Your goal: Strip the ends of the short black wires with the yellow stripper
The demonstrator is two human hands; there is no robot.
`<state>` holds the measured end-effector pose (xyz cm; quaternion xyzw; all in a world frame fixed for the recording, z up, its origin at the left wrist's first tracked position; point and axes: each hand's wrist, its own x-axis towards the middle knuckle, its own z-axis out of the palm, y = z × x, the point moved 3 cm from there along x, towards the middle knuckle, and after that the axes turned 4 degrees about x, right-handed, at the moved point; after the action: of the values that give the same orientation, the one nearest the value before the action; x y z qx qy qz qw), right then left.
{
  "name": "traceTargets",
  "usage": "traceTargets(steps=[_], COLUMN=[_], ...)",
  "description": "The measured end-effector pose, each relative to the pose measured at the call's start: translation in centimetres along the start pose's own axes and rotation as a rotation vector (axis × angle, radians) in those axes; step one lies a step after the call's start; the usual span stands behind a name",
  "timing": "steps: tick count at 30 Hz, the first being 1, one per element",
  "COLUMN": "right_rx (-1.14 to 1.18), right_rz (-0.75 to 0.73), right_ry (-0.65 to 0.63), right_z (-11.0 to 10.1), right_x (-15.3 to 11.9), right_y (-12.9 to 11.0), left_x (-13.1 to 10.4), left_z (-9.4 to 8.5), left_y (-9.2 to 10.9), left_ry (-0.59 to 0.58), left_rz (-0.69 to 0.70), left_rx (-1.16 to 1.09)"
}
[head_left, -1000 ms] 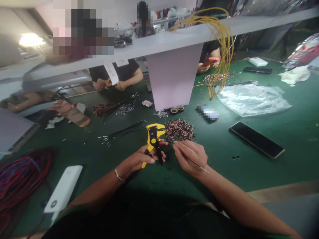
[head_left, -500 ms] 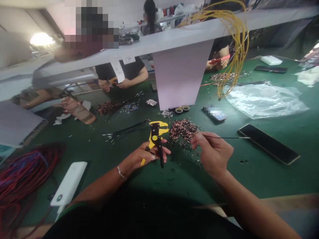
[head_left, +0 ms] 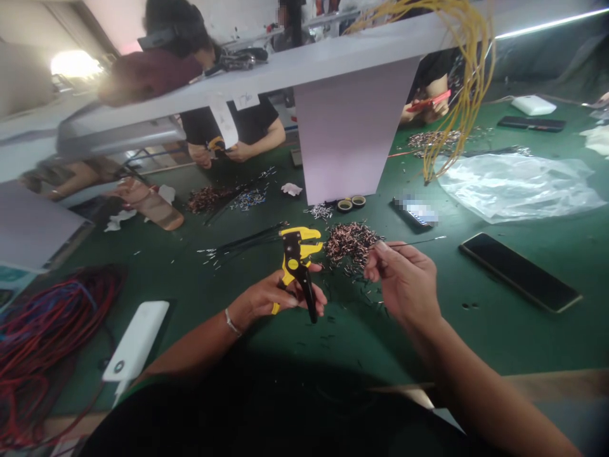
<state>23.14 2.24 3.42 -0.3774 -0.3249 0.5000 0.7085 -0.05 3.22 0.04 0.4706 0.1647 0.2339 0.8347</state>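
Fingers of the left hand [head_left: 273, 297] curl loosely round the handles of a yellow-and-black tool [head_left: 292, 260], seen here in the head view, its jaws parted toward three o'clock. Over on the other side, the right hand [head_left: 406, 279] has thumb and fingertips pinched on a thin dark wire [head_left: 419, 242], whose pale tip points out toward three as well.

Take the heap of copper-coloured pieces [head_left: 349, 246] as the clock's centre: the tool sits near it at about eight to nine, the right hand just beside it at four. Dark strands [head_left: 252, 239] lie at nine on the green table [head_left: 476, 349]; two small rolls [head_left: 351, 203] sit at twelve. A black phone [head_left: 521, 271] lies well apart at just past three, a clear plastic bag [head_left: 523, 184] between two and three. Out between eight and nine, there's a white power bank [head_left: 137, 339] and, beyond it, a red-and-blue cable coil [head_left: 52, 330]. Between ten and eleven, a person in black [head_left: 257, 120] across the table has both hands at an orange-and-black tool [head_left: 217, 145].
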Motion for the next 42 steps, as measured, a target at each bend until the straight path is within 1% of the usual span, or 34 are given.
traceTargets(steps=[3,7,11,16,24,28,31,32,34,36,38,40,42], right_rx=[0.023,0.016,0.020,-0.023,-0.085,-0.093,-0.124,-0.162,-0.309,-0.501,-0.639,-0.705,-0.744], right_rz=[0.056,0.057,0.061,0.041,0.006,-0.043,-0.125,-0.165,-0.261,-0.399,-0.577,-0.754,-0.868], right_ry=[-0.019,-0.042,-0.027,-0.010,-0.054,-0.013,0.047,0.064,0.063,-0.006,-0.108,-0.203,-0.283], right_z=[0.1,0.2,0.1,0.0,-0.2,-0.2,-0.3,-0.3,-0.2,0.2,0.8,1.4,1.9], right_x=[-0.1,-0.2,-0.1,0.0,0.2,0.2,-0.3,-0.5,-1.3,-2.2,-3.1,-4.0,-4.6], right_y=[0.1,0.3,0.5,0.6,0.5,0.4,0.3,0.2,0.0,-0.5,-1.0,-1.5,-1.8], left_x=[0.0,0.1,0.0,0.1,0.0,0.0,0.0,0.0,0.1,0.1,0.2,0.3,0.3], left_z=[0.1,0.1,0.0,-0.1,-0.5,-0.5,-0.5,-0.6,-0.7,-0.8,-0.7,-0.6,-0.4], left_y=[0.0,0.0,-0.1,0.0,-0.1,0.0,-0.1,-0.2,-0.4,-0.5,-0.5,-0.5,-0.6], left_ry=[-0.004,0.013,0.015,0.040,0.065,0.097,0.110,0.114,0.125,0.145,0.171,0.183,0.187], left_rz=[-0.017,-0.007,0.012,0.029,0.022,0.037,0.037,0.036,0.037,0.047,0.052,0.049,0.039], left_rx=[0.022,0.016,0.039,0.079,0.101,0.091,0.095,0.099,0.115,0.145,0.177,0.189,0.187])
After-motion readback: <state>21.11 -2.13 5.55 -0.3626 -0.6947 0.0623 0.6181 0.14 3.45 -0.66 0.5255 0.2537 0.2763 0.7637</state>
